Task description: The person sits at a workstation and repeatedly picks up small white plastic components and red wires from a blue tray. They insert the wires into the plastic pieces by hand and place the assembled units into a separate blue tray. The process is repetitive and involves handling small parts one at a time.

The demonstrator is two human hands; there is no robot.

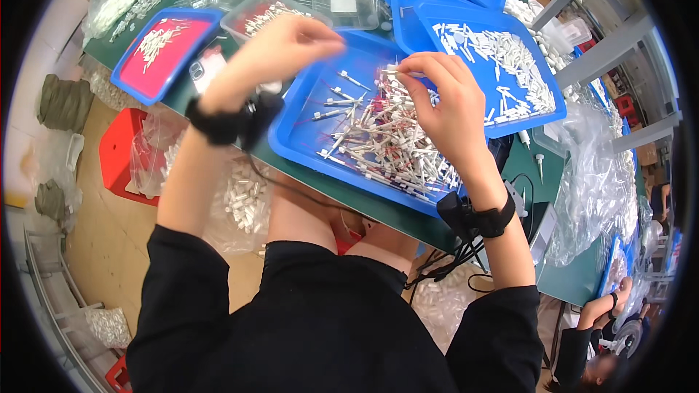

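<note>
Hands work above a blue tray (306,131) in the head view, down on a green table (546,175). White wired pieces (397,135) lie heaped across its middle and right side, a few loose toward the left. The right hand (448,98) is over the tray's far edge, thumb and forefinger pinching the end of a white piece (390,70). The left hand (291,47) hangs by the far left corner, fingers curled together, but it's blurred, and I can't tell whether anything sits between the tips. Beyond it stands a clear tub (237,33); farther left, a smaller pink-bottomed tray (131,78) (more thin white bits on that one).
</note>
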